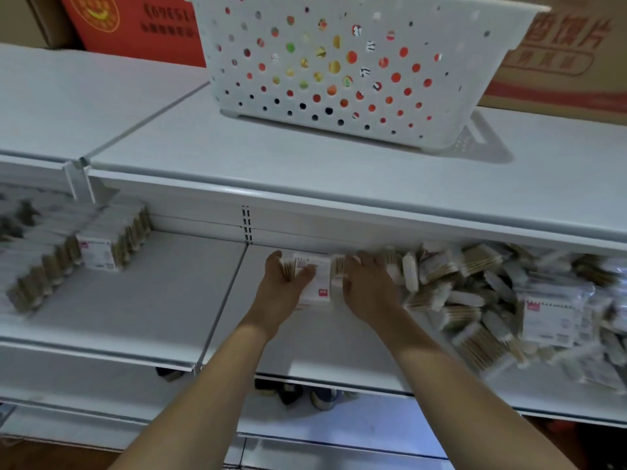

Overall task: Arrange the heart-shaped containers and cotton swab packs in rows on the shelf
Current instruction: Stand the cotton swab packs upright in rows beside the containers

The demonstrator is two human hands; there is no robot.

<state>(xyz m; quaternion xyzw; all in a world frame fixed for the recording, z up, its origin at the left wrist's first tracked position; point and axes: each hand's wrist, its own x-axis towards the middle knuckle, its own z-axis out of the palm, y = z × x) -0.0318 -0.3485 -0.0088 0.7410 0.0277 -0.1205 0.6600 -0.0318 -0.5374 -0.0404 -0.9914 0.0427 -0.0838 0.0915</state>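
Observation:
On the middle shelf (163, 300), both hands hold a small stack of cotton swab packs (314, 278) between them. My left hand (281, 290) grips the stack's left side with its thumb over the top. My right hand (368, 286) presses against the right side, fingers fairly straight. A loose heap of cotton swab packs (509, 293) lies to the right of my right hand. At the shelf's far left, cotton swab packs stand in tidy rows (68, 249). No heart-shaped containers can be made out.
A white perforated basket (339, 69) with colourful items inside sits on the top shelf (305, 171). Cardboard boxes stand behind it: red (135, 25) and brown (570, 56). A lower shelf (339, 425) shows below.

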